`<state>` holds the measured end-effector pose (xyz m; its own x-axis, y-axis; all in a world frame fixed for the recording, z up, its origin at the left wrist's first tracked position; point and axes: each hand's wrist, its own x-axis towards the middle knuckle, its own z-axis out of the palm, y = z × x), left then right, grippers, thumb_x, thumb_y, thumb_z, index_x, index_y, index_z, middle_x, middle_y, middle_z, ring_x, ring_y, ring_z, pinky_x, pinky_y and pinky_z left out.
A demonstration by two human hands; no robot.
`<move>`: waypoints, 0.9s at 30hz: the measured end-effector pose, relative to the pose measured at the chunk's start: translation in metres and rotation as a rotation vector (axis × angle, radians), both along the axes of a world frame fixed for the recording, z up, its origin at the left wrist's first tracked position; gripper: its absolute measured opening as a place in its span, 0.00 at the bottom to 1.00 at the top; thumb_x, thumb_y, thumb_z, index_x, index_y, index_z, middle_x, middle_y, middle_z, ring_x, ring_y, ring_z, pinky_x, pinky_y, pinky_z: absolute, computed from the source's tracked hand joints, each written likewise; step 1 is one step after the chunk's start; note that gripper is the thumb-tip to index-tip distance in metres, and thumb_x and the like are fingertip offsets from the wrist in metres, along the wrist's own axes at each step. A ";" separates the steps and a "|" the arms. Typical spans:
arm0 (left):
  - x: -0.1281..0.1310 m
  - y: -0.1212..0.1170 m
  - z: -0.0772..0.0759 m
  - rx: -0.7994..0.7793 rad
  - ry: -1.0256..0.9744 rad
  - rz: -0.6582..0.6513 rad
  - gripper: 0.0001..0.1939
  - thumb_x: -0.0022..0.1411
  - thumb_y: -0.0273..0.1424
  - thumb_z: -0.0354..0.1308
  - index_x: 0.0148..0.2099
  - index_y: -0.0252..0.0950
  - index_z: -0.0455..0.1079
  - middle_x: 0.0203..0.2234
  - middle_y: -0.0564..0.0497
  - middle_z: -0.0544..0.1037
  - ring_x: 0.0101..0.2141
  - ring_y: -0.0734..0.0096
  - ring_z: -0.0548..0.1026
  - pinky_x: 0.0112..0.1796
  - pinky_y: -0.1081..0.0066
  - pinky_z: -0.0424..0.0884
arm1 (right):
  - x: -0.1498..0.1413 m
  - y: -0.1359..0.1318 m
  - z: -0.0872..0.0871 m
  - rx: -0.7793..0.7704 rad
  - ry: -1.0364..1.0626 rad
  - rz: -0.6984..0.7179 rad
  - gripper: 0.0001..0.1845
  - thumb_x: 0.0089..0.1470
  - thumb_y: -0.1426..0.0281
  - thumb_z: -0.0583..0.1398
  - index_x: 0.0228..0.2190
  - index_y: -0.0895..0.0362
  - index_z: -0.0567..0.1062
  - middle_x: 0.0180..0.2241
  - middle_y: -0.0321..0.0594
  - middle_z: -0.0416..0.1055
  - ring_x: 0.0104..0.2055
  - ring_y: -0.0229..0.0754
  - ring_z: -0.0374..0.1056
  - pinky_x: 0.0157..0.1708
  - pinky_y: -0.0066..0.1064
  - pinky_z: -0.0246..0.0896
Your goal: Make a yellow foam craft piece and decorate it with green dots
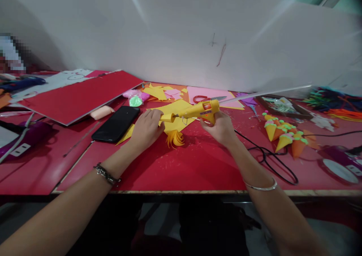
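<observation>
My right hand [220, 127] is closed round the grip of a yellow glue gun [201, 111], which points left with a clear glue stick trailing out behind it. The nozzle meets a small rolled yellow paper piece [167, 117] that my left hand [147, 126] pinches. A curled yellow paper flower [175, 138] lies on the red table [181, 165] just below the roll. Yellow paper sheets [175, 114] lie under both hands.
A black phone [116, 123] lies left of my left hand. Red scissors [204, 98] rest on pink paper behind the gun. Paper cones [284, 134] and a black cable [268, 161] sit at right. A red board [76, 95] lies at left.
</observation>
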<state>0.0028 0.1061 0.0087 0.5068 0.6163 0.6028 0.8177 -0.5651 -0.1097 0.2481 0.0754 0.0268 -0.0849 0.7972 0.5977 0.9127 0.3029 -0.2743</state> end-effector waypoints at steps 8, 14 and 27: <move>0.002 -0.003 0.007 -0.155 0.065 0.091 0.09 0.55 0.29 0.46 0.39 0.33 0.62 0.30 0.45 0.73 0.32 0.62 0.71 0.31 0.69 0.62 | 0.000 -0.001 -0.002 0.065 -0.014 0.093 0.23 0.45 0.59 0.58 0.42 0.59 0.68 0.37 0.45 0.72 0.38 0.47 0.69 0.35 0.34 0.62; -0.001 -0.002 0.012 -0.251 0.123 0.175 0.09 0.55 0.32 0.47 0.37 0.35 0.64 0.28 0.47 0.75 0.29 0.63 0.72 0.25 0.71 0.58 | 0.000 -0.003 -0.002 0.068 -0.121 0.095 0.21 0.46 0.66 0.55 0.45 0.58 0.65 0.37 0.44 0.71 0.35 0.46 0.69 0.29 0.32 0.61; -0.003 -0.004 0.014 -0.372 0.045 0.249 0.10 0.54 0.35 0.47 0.31 0.36 0.66 0.22 0.49 0.74 0.25 0.66 0.72 0.21 0.73 0.51 | 0.001 -0.005 0.000 0.004 -0.282 0.111 0.24 0.48 0.70 0.51 0.49 0.61 0.59 0.40 0.49 0.69 0.35 0.48 0.67 0.27 0.34 0.59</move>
